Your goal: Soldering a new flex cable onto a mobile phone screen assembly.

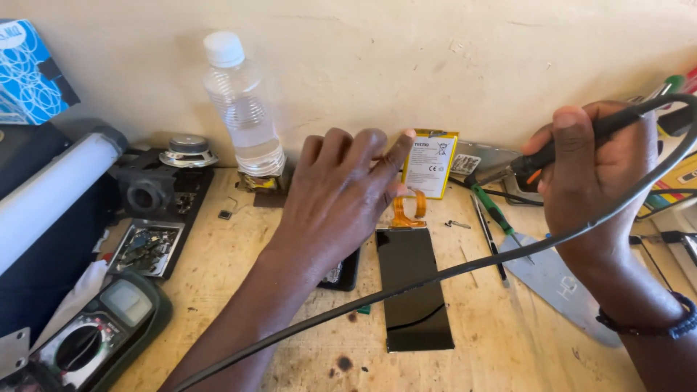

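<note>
Head camera looked down on a scuffed wooden workbench (218, 276) set against a pale wall. The left hand (341, 192) lay palm down with its fingers spread fairly wide, holding nothing, its forefinger tip touching the upper left corner of a yellow-edged phone battery (432, 165) propped near the wall. Just below the battery an orange flex ribbon (408, 212) curled down to a black phone screen panel (414, 290) lying flat on the bench. The right hand (599, 174) was closed around the dark handle of a soldering iron (537, 161), its tip pointing left toward the battery; the iron's black cord (435, 279) looped across the screen panel. Between the hands lay a green-handled screwdriver (497, 214), close beside a metal plate (559, 287). Further left stood a clear plastic water bottle (243, 109), and a multimeter (94, 337) sat at the near left corner.
</note>
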